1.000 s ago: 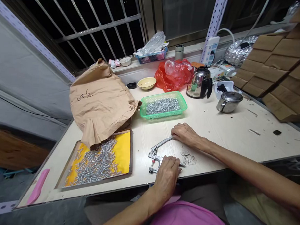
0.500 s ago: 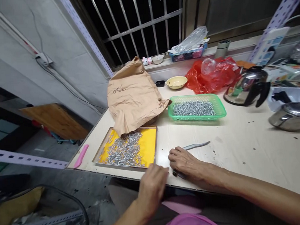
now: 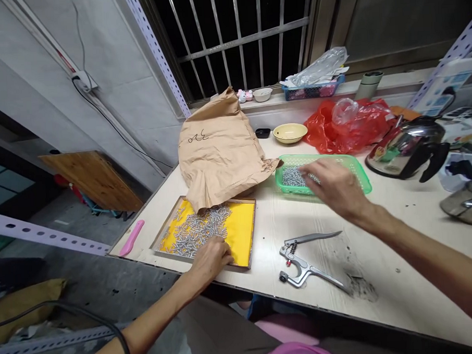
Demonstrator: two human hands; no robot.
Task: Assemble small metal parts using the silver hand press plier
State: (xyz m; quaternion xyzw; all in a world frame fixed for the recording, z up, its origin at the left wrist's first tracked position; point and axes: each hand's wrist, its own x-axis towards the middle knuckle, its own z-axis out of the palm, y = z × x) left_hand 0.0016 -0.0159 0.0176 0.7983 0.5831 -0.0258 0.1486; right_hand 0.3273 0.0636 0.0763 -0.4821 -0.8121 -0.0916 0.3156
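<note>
My left hand (image 3: 213, 257) rests at the near right side of a shallow tray (image 3: 251, 233) with a yellow lining. Its fingers are curled down by a heap of small silvery metal pins (image 3: 195, 232); whatever lies between the fingertips is hidden. Over a green plastic basket (image 3: 363, 182) holding similar small metal pieces (image 3: 293, 176), my right hand (image 3: 334, 186) is slightly blurred. The fingers there are drawn together, and I cannot make out what they hold. Hand pliers (image 3: 300, 268) with a sprung handle and C-shaped jaw lie on the table, touched by neither hand.
A brown paper bag (image 3: 223, 151) overhangs the tray's back edge. On the left is a pink handle-like object (image 3: 132, 238). Behind stand a yellow bowl (image 3: 290, 133), a red plastic bag (image 3: 347, 125) and a steel kettle (image 3: 405, 149). The table's front edge runs close below the tray.
My right hand has left the pliers and moved up and away to the green basket. My left hand has shifted left onto the tray. The pliers now lie uncovered, and the view has shifted slightly.
</note>
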